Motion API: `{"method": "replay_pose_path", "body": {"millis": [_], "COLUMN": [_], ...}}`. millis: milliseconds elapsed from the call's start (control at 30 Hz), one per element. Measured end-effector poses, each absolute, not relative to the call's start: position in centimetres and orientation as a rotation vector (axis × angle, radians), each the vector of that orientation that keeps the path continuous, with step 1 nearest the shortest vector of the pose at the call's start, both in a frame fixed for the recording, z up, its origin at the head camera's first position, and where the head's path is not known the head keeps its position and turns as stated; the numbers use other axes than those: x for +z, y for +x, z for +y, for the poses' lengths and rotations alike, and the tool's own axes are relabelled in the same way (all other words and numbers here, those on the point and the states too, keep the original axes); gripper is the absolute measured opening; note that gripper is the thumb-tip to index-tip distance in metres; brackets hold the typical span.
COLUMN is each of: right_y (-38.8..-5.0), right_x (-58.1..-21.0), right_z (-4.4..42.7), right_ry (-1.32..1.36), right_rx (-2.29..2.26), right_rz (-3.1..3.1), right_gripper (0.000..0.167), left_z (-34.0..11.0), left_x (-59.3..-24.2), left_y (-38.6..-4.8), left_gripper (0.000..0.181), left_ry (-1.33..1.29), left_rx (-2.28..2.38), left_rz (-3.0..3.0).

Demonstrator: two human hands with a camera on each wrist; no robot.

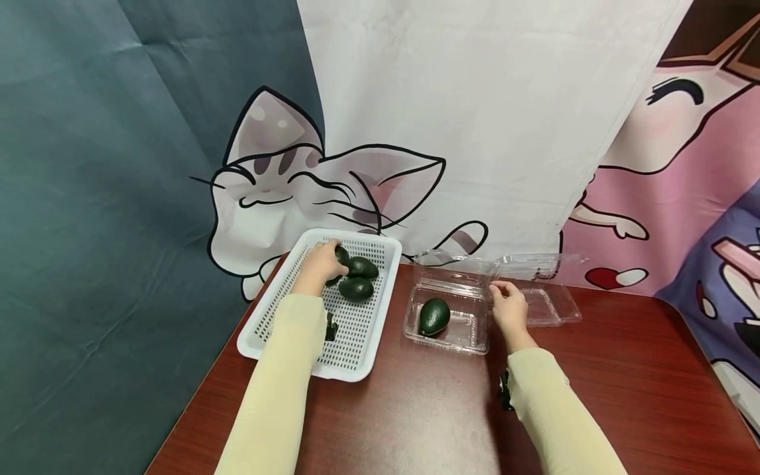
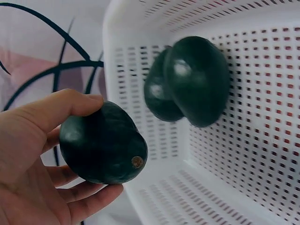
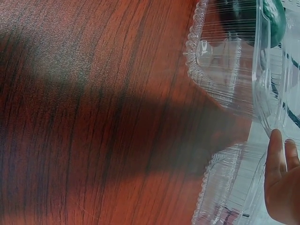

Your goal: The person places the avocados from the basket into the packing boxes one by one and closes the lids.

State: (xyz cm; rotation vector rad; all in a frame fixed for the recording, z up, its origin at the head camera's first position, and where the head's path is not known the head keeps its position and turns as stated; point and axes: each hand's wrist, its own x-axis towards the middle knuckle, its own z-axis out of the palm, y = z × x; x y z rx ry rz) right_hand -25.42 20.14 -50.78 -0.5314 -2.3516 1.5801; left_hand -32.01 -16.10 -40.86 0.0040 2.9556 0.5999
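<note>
In the left wrist view, my left hand [image 2: 42,154] grips a dark green avocado [image 2: 105,145], its thumb on one side and fingers beneath. That hand [image 1: 320,267] is at the far end of a white perforated basket [image 1: 249,343] in the head view. Two more avocados [image 1: 362,267] [image 1: 356,289] lie together in the basket. My right hand [image 1: 509,309] touches the right edge of an open clear plastic clamshell box [image 1: 448,344]; in the right wrist view its fingers [image 3: 275,154] look fairly straight against the rim. One avocado [image 1: 435,316] rests inside the box, on the left.
A second open clear plastic box [image 1: 564,307] stands right of the first, beyond my right hand. Both boxes' lids are raised near the printed cloth backdrop [image 1: 475,132]. The reddish-brown wooden table [image 1: 410,422] extends in front of the basket and boxes.
</note>
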Motion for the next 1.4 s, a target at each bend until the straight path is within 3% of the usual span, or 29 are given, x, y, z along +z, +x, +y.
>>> {"method": "replay_pose_path", "body": {"millis": [467,1033,1400], "right_y": [-25.6,-25.6,-25.7], "right_x": [-50.9,-51.0,-51.1], "right_z": [20.1,20.1,20.2], "right_ry": [-0.538,-0.522,-0.576], "right_rx": [1.572,1.599,1.550], "right_rz": [-2.359,-2.346,-2.336], "right_gripper": [0.025,0.028,0.017], "left_z": [-13.6,-10.8,-9.7], "left_x": [-37.6,-36.1,-35.4], "left_y": [-31.6,-30.7,-30.3], "left_gripper": [0.074,0.069,0.068], "left_ry": [0.140,0.298,0.387], "left_rx": [0.564,0.655,0.638], "left_rz": [3.004,2.969,3.006]}}
